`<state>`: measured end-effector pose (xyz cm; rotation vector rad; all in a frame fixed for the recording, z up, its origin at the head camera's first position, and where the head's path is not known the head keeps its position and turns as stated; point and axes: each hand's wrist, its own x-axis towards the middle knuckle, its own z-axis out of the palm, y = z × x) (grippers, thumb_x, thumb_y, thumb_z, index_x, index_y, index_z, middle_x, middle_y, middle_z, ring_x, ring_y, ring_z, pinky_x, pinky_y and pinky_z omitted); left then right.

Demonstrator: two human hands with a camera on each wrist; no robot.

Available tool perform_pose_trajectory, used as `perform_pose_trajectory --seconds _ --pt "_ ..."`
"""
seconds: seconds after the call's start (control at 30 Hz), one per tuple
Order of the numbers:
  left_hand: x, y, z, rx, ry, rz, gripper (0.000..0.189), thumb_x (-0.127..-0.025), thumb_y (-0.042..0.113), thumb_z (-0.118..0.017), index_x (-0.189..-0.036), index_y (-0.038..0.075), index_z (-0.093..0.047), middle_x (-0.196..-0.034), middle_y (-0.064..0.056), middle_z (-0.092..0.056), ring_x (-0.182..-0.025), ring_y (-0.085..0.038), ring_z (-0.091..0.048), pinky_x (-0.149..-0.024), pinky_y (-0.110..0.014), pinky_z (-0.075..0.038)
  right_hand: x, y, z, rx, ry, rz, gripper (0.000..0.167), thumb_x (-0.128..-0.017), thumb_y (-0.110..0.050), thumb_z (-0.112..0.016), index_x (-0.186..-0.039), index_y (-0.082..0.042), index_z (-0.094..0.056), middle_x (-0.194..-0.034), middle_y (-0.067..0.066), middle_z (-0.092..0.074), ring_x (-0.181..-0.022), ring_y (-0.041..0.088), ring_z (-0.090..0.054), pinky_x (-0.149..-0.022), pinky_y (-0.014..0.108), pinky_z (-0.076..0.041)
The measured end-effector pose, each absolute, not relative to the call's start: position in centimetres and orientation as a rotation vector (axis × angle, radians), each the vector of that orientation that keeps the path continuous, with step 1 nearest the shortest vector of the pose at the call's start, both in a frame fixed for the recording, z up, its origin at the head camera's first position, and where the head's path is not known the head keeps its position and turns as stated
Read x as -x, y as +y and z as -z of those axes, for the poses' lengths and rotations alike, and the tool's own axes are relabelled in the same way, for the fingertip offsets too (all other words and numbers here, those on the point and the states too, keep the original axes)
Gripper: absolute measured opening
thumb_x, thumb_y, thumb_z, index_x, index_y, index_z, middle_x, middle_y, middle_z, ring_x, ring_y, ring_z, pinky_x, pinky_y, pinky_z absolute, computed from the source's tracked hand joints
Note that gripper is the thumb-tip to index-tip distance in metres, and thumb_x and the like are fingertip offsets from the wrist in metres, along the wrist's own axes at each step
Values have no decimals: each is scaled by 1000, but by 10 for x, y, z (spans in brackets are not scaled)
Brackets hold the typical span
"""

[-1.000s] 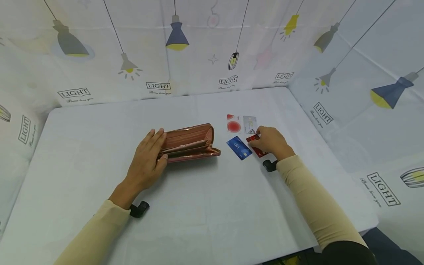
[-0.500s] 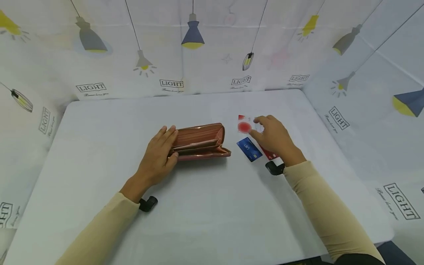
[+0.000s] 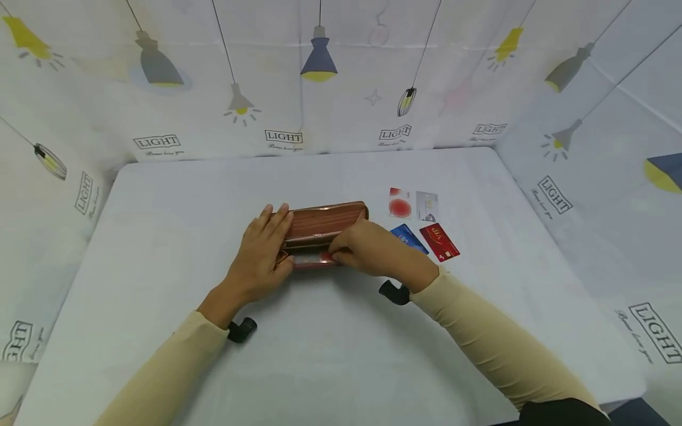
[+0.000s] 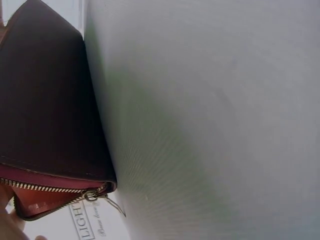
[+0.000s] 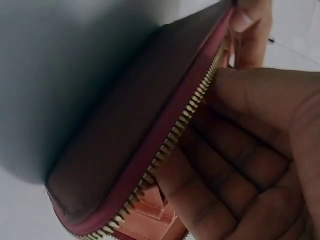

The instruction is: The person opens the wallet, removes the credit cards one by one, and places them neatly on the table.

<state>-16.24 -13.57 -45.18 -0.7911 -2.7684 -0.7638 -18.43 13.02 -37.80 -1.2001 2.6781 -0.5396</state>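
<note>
A brown zip-around wallet stands partly open on the table. My left hand holds its left end, fingers laid over the top and thumb hooked on the near edge. My right hand reaches into the near compartment with curled fingers, their tips right at a whitish, red-ended piece inside; I cannot tell whether they pinch it. In the right wrist view the fingers go in behind the brass zipper. The left wrist view shows the wallet's dark outer side and a zipper pull.
Right of the wallet lie a white card with a red circle, a silver card, a red VIP card and a blue card partly behind my right hand. Lamp-printed cloth hangs behind the white table.
My right hand has let go of the red card, passed over the silver one and moved left into the wallet. The near compartment gapes wider. My left hand keeps its place; the head view has shifted.
</note>
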Motion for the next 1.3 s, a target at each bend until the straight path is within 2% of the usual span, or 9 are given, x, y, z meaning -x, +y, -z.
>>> perform_pose_trajectory --seconds 0.2,0.6,0.8,0.9,1.03,1.13,1.3 --pt "163 -135 452 800 -2779 755 82 -95 31 -52 -166 5 -23 -175 -6 -15 -162 -32 -4 -127 -60 -9 186 124 379 1113 2638 411 19 -94 -23 -81 -108 -11 -81 -98 -3 -78 -81 9 -65 -81 29 -59" --pt "164 -135 455 791 -2786 754 81 -95 31 -52 -167 6 -21 -175 -5 -14 -162 -33 -5 -127 -59 -9 195 119 380 1136 2579 243 25 -93 -31 -82 -106 -10 -80 -90 -5 -73 -75 11 -59 -72 27 -55" --pt "165 -135 456 782 -2797 762 80 -97 30 -53 -167 6 -21 -175 -6 -14 -162 -33 -4 -127 -59 -9 200 117 386 1225 2628 202 13 -94 -27 -78 -91 -14 -75 -76 -7 -64 -67 10 -53 -62 26 -47" --pt "165 -136 456 772 -2802 771 80 -98 30 -52 -167 6 -21 -175 -6 -14 -162 -32 -3 -127 -58 -9 202 117 388 1281 2663 172 13 -96 -23 -74 -86 -15 -70 -72 -6 -61 -66 11 -51 -61 27 -48" --pt "166 -136 455 779 -2801 764 79 -99 32 -51 -167 6 -20 -175 -7 -14 -162 -34 -4 -127 -59 -9 206 118 386 1253 2620 213 16 -97 -30 -76 -95 -14 -78 -80 -8 -68 -70 9 -56 -68 28 -53" --pt "167 -136 454 782 -2798 758 79 -99 32 -51 -166 5 -21 -175 -7 -14 -161 -36 -6 -127 -59 -10 210 119 384 1207 2567 276 26 -93 -39 -80 -103 -14 -81 -86 -9 -72 -73 9 -59 -72 28 -55" --pt "168 -136 454 779 -2800 763 79 -98 31 -51 -166 5 -21 -175 -7 -13 -161 -37 -6 -127 -59 -9 211 118 383 1232 2582 229 26 -92 -39 -80 -96 -14 -79 -77 -9 -67 -69 9 -55 -64 26 -50"
